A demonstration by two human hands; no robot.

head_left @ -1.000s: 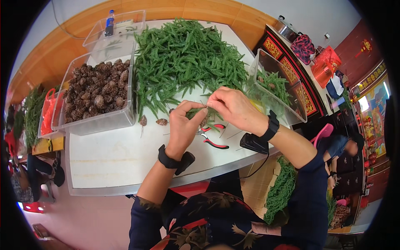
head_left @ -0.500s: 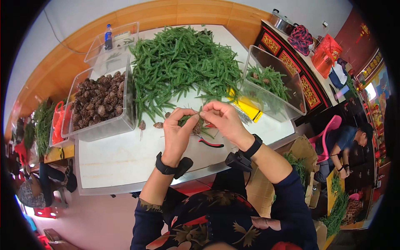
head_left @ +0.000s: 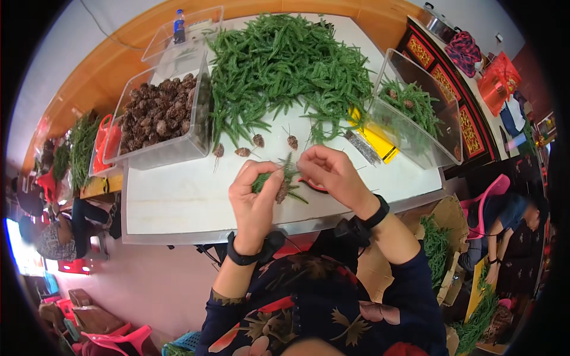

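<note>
Between thumb and fingers, my left hand [head_left: 250, 193] pinches a green artificial pine sprig [head_left: 289, 165] with a brown pine cone [head_left: 282, 193] at its lower end. Just to the right, my right hand [head_left: 339, 177] has its fingertips curled together close to the sprig's upper part. Whatever thin thing they may hold is too small to make out. Partly hidden under my right hand lie pliers with red and black handles [head_left: 313, 186]. Several loose pine cones with wire stems, one of them upright-looking [head_left: 292, 142], are on the white table [head_left: 178, 207] beyond my hands.
A large heap of green sprigs [head_left: 285, 71] covers the table's far side. To the left stands a clear bin [head_left: 169, 146] full of pine cones; to the right, another clear bin [head_left: 409, 148] holds sprigs. Cut wires [head_left: 363, 147] lie beside a yellow packet [head_left: 380, 141]. A co-worker [head_left: 504, 219] sits at right.
My hands, close together before, are now a little apart, the right one drawn off to the right. The sprig shows more upright in my left hand. The whole view has shifted.
</note>
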